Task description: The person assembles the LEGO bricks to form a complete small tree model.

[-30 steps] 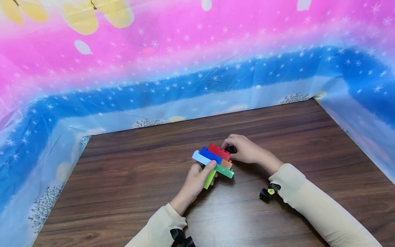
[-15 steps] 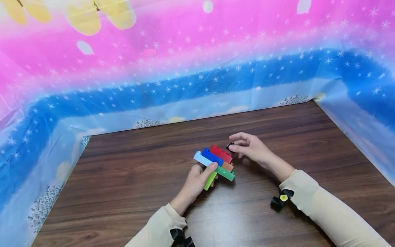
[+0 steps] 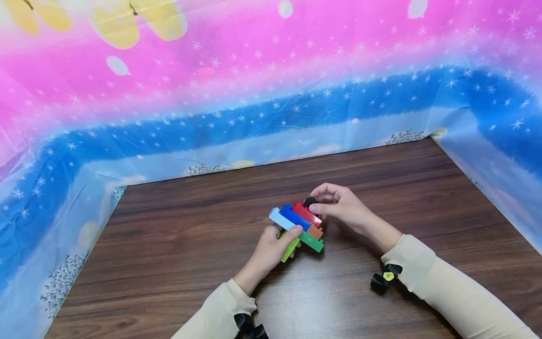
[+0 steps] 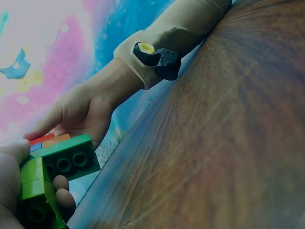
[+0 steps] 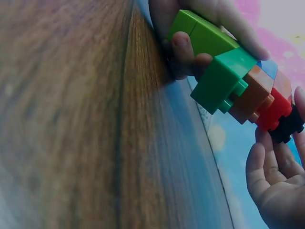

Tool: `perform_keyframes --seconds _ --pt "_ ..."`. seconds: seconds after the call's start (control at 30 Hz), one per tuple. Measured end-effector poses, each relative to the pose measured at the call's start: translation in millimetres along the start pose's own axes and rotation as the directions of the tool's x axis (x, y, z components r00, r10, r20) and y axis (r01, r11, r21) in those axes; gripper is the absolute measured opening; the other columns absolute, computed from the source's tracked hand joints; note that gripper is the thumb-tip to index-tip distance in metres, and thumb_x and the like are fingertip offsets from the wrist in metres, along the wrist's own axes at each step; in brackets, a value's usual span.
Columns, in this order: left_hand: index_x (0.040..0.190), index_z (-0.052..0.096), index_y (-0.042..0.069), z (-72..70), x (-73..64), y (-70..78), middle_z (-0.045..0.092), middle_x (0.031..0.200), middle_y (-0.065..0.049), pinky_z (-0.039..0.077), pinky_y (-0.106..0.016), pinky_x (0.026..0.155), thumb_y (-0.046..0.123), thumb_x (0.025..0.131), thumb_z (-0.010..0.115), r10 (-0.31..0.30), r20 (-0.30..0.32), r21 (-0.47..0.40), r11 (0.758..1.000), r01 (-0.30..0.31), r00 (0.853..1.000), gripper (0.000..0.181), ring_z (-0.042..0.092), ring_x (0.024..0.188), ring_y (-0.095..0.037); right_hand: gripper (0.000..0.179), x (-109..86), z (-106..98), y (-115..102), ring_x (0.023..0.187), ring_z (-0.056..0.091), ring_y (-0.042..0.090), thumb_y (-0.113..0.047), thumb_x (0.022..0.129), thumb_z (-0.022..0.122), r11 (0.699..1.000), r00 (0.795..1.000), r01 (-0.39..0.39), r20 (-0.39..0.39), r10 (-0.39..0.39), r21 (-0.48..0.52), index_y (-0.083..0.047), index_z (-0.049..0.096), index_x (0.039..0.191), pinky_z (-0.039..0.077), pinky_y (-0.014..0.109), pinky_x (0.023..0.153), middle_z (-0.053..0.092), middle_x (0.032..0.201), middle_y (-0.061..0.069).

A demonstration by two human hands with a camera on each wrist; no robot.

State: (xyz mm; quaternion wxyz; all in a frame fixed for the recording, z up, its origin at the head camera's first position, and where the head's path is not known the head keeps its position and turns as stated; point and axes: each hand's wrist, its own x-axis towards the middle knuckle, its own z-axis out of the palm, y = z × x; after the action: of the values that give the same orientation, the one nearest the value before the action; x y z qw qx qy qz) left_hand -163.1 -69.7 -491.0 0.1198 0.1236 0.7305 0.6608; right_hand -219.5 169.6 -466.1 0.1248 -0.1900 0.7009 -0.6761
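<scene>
My left hand [image 3: 267, 245] grips a build of toy building bricks, its thumb across the front. The build stacks lime green bricks [image 3: 290, 250], a green brick [image 3: 312, 242] beside a light blue one [image 3: 280, 219], a blue brick [image 3: 295, 218] beside an orange one [image 3: 314, 232], and a red brick [image 3: 308, 216]. My right hand [image 3: 347, 209] pinches a small black brick [image 3: 310, 202] between thumb and fingers. In the right wrist view the black brick [image 5: 287, 126] meets the red brick's [image 5: 274, 112] studded side; whether it is fully seated cannot be told.
A dark wood-grain table [image 3: 178, 259] lies under both hands. Behind it and at its sides hangs a pink and blue printed cloth [image 3: 254, 94]. Black wrist devices [image 3: 383, 278] are strapped at both sleeves.
My right hand drew back from the red brick with the black brick, then returned and set it against the red brick's studded side. The build in my left hand shifted slightly right and down.
</scene>
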Motion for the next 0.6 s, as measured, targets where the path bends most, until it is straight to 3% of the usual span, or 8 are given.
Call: perform_keyframes --seconds 0.13,0.37,0.6 --pt "0.107 0.066 -0.005 -0.1 -0.5 -0.1 0.068 0.079 -0.012 0.049 -0.023 0.054 0.026 0.107 0.064 0.006 0.001 0.005 1.0 -0.006 1.0 0.031 0.057 0.056 -0.016 0.033 0.0 0.7 1.2 0.083 0.07 0.019 -0.007 0.098 0.074 1.0 1.0 0.027 -0.004 -0.027 -0.002 0.007 0.062 0.125 0.061 0.035 0.077 0.074 0.113 0.008" --pt "0.107 0.066 -0.005 -0.3 0.2 -1.3 0.069 0.08 -0.014 0.047 -0.022 0.053 0.027 0.108 0.063 0.007 0.0 0.013 1.0 -0.007 1.0 0.032 0.057 0.056 -0.015 0.027 -0.4 0.2 1.2 0.077 0.067 0.02 -0.008 0.101 0.07 0.997 0.998 0.069 -0.012 -0.069 -0.047 0.007 0.065 0.124 0.06 0.037 0.075 0.072 0.097 0.011" --pt "0.104 0.066 -0.004 0.0 0.9 -1.4 0.067 0.078 -0.013 0.046 -0.021 0.051 0.026 0.108 0.062 0.007 -0.017 0.012 1.0 -0.007 1.0 0.031 0.056 0.055 -0.014 0.025 -0.4 1.6 1.0 0.09 0.073 0.016 -0.004 0.099 0.072 0.994 0.994 0.099 -0.033 -0.1 -0.046 0.009 0.066 0.119 0.061 0.033 0.082 0.076 0.106 0.003"
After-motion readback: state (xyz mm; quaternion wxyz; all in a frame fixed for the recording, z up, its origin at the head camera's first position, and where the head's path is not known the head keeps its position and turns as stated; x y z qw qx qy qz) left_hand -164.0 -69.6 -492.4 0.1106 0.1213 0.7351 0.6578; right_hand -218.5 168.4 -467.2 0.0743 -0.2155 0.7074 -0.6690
